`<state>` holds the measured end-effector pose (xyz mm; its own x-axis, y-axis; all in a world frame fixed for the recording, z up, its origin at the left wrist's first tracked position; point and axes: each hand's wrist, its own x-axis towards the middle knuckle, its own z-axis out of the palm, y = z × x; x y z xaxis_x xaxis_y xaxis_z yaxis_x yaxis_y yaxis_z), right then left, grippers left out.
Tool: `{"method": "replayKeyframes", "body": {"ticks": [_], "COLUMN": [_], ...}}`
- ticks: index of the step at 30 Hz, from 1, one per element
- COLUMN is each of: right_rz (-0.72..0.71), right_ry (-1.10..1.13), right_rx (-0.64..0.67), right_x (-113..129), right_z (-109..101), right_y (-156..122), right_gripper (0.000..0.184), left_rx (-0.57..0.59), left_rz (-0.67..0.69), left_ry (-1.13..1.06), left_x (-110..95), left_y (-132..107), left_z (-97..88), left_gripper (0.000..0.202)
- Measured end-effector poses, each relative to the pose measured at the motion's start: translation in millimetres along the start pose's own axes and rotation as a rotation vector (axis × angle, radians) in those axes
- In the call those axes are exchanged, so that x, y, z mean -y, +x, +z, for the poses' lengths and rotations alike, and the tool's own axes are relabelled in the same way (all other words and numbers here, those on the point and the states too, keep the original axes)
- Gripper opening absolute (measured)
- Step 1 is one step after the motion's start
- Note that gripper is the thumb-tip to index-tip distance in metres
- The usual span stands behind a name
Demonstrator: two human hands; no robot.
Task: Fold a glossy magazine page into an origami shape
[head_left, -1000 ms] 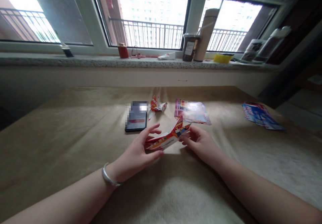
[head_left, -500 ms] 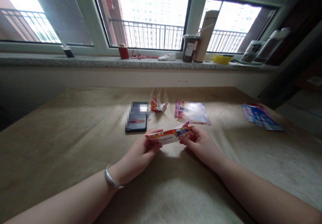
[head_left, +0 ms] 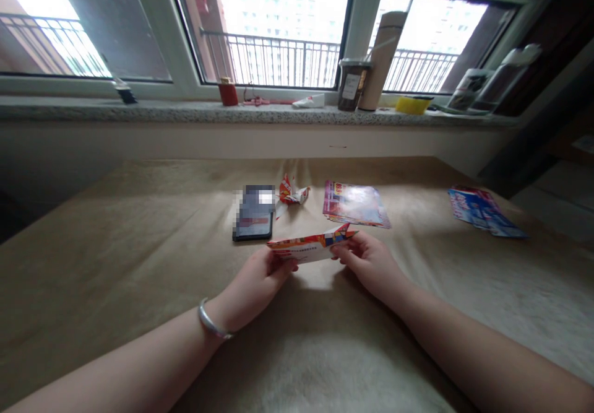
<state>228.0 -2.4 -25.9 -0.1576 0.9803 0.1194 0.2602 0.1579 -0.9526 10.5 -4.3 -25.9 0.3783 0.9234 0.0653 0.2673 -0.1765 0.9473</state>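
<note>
Both hands, left hand [head_left: 260, 277] and right hand [head_left: 371, 263], pinch a folded, red-printed paper strip [head_left: 310, 247] by its ends.

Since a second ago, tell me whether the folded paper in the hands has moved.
Yes. The folded paper has levelled out, and its left end has risen toward the near edge of the phone, held between left hand and right hand.

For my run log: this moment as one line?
left hand: grips folded paper | right hand: grips same paper | phone: lies beyond
</note>
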Motion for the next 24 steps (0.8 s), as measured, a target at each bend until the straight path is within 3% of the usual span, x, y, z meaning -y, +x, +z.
{"method": "replayKeyframes", "body": {"ticks": [5,11,24], "right_rz": [0.016,0.102,0.062], "right_ry": [-0.048,0.108,-0.002], "right_rx": [-0.065,-0.161,-0.112], "right_x": [4,10,10], "right_z": [0,0,-2], "right_y": [0,1,0], "right_gripper": [0.019,0.032,0.029], "left_rx": [-0.097,-0.154,-0.192], "left_rz": [-0.004,-0.003,0.066], "left_ry": [-0.11,-0.105,-0.106], "left_x": [-7,-10,-1], "left_y": [2,3,7], "left_z": [-1.4,-2.1,-0.2], "left_gripper": [0.03,0.028,0.034]}}
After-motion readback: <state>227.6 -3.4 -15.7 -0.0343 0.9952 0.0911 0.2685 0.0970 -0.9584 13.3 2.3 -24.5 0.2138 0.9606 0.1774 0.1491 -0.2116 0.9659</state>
